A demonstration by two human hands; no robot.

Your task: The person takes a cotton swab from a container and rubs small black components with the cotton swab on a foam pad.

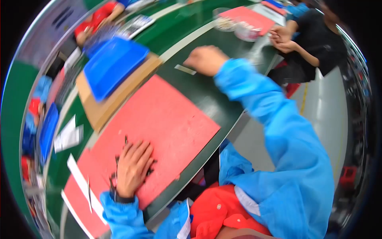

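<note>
My left hand [134,169] lies flat on a red mat [175,119], its fingers stretched out. Small black pieces [149,172] show around and under it; their kind is too small to tell. Over the dark green table, my right hand [207,60] is stretched far forward. Motion blurs it, and its fingers point down and are partly hidden. Close beside its fingertips is a small pale strip [185,69] on the table. Thin silver tweezers [89,195] rest on the near left part of the mat, by a white strip [85,183].
Left of the mat, a blue tray [113,65] sits on a cardboard box [93,107]. Clear round containers [246,32] and another red mat [250,18] are at the far end. A person in black [320,44] sits there; another in red [99,18] is across the table.
</note>
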